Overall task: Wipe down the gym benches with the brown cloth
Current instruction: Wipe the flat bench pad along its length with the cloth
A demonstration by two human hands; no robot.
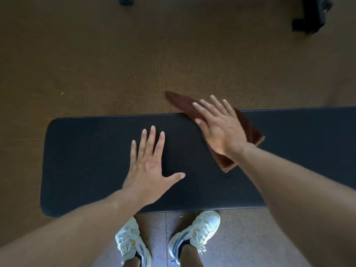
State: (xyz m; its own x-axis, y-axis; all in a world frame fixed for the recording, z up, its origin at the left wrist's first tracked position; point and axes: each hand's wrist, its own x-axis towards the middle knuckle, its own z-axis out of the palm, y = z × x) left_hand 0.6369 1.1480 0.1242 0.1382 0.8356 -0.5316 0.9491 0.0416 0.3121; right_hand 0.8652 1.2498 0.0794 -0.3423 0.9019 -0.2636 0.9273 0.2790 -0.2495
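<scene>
right hand (pixel 219 128) presses brown cloth (pixel 250 132) on bench (pixel 96 160).

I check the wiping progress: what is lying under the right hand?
Under the right hand lies the brown cloth, spread over the far edge of the black bench pad. The hand covers the cloth's middle and the pad beneath.

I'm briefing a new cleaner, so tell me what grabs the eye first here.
The dark bench pad runs across the middle of the view. The right hand presses a brown cloth flat at the pad's far edge, one corner overhanging the floor. The left hand is spread over the pad beside it.
</scene>
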